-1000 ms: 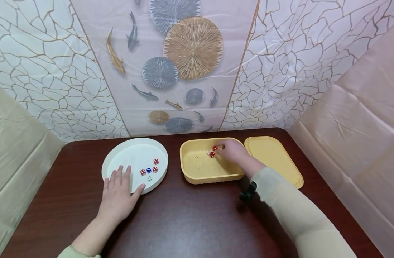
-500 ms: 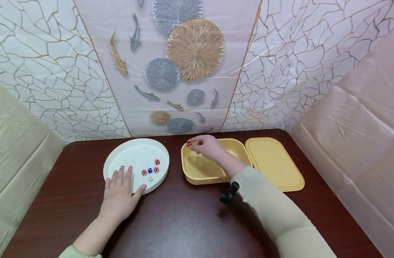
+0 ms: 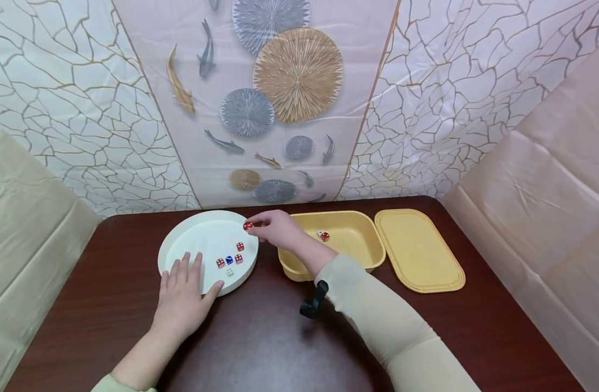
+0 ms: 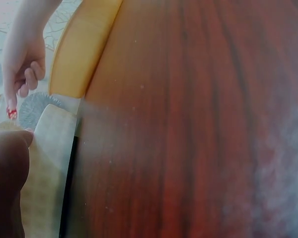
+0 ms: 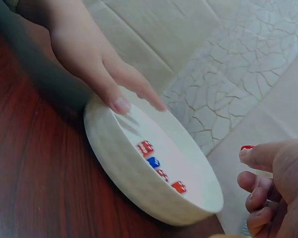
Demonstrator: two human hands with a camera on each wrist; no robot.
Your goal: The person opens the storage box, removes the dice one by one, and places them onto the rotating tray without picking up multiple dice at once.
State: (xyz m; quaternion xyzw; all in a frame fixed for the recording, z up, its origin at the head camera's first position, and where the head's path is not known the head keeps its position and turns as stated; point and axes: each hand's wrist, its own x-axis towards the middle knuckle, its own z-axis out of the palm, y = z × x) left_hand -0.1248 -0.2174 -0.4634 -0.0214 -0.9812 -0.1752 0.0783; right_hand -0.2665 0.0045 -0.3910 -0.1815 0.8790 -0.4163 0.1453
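Observation:
Between thumb and fingertips my right hand (image 3: 278, 228) pinches a red die (image 3: 248, 225) above the right rim of a round white tray (image 3: 182, 235). My left hand (image 3: 182, 305) rests on the tray's near left rim, fingers straight and spread. Inside the tray lie several dice: red ones, a blue die (image 3: 229, 260) and a white die (image 3: 230, 272). In the right wrist view the left thumb lies over the tray wall (image 5: 124, 163), and the held die (image 5: 247, 147) barely shows past my right fingertips.
A yellow rectangular container (image 3: 355, 247) stands right of the tray, with a red die (image 3: 325, 237) and a white die (image 3: 320, 233) in it. Its yellow lid (image 3: 419, 250) lies flat farther right. Patterned cloth (image 3: 299, 163) hangs behind the dark wooden table (image 3: 260, 337).
My right hand has lifted a red die out of the yellow container and carried it left to the white tray. The left hand stays in place.

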